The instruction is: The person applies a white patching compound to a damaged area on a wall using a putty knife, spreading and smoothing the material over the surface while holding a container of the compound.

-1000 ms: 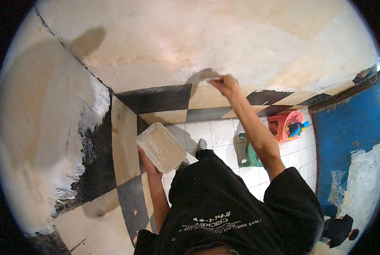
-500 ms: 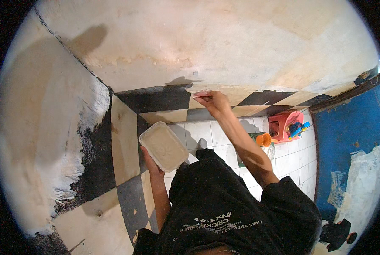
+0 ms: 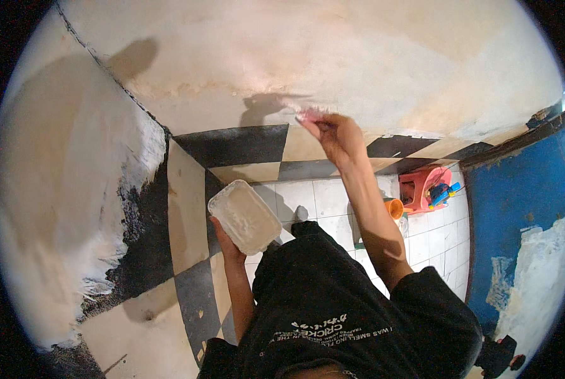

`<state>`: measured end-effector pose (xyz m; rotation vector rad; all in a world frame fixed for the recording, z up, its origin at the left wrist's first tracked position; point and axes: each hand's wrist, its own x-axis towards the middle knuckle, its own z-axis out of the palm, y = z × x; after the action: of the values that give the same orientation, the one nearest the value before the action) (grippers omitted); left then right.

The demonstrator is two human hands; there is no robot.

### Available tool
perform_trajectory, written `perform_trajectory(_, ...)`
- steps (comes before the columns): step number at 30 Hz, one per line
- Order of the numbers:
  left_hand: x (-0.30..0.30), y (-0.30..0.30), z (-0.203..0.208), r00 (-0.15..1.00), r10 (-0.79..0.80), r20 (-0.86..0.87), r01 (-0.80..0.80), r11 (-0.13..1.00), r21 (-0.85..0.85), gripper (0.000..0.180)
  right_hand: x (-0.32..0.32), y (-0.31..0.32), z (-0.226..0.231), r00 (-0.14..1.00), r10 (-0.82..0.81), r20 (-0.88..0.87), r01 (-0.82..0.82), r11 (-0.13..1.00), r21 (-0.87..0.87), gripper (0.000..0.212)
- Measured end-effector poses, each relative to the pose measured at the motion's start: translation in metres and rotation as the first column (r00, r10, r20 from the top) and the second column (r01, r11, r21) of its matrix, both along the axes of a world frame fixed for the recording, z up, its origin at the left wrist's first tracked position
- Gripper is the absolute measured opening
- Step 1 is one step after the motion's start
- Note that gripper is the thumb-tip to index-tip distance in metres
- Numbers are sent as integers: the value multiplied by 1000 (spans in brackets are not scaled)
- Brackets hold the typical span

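My left hand (image 3: 229, 242) grips the left side of a rectangular white plastic tub (image 3: 261, 251). A thick off-white paste (image 3: 244, 218) covers the inside of the tub. My right hand (image 3: 340, 136) is raised and closed, pinching a small pinkish tool (image 3: 312, 116) smeared with white. Motion blurs this tool, so its exact kind cannot be made out. It is at the lower part of the pale wall (image 3: 352, 69), just above a row of black and cream checkered tiles (image 3: 232, 146). The hand's shadow falls beside it on the wall.
On the left, another wall (image 3: 49, 189) is part coated in white over black and cream squares. White floor tiles (image 3: 330, 197) lie below. A red plastic stool (image 3: 415, 189), a blue and yellow object (image 3: 445, 194) and an orange cup (image 3: 393, 208) stand right, near a blue door (image 3: 516, 183).
My right hand has moved up from the checkered tiles onto the pale wall, slightly to the right, with the pinkish tool still in it. The left hand and tub have barely moved.
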<state>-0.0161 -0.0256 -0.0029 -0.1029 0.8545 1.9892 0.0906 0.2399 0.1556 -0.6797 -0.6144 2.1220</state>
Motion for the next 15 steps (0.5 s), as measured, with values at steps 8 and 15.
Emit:
perform_trajectory(8,-3,4,-5,1000,-5,-26,5,1000,17,74,-59,65,-109,988,-63,142,97,963,-251,28)
perform_trajectory(15,-7,-12,-7,992,62,-106,-69,996,-62,76,-53,22,18,992,103,-78,-108,992,-63,29)
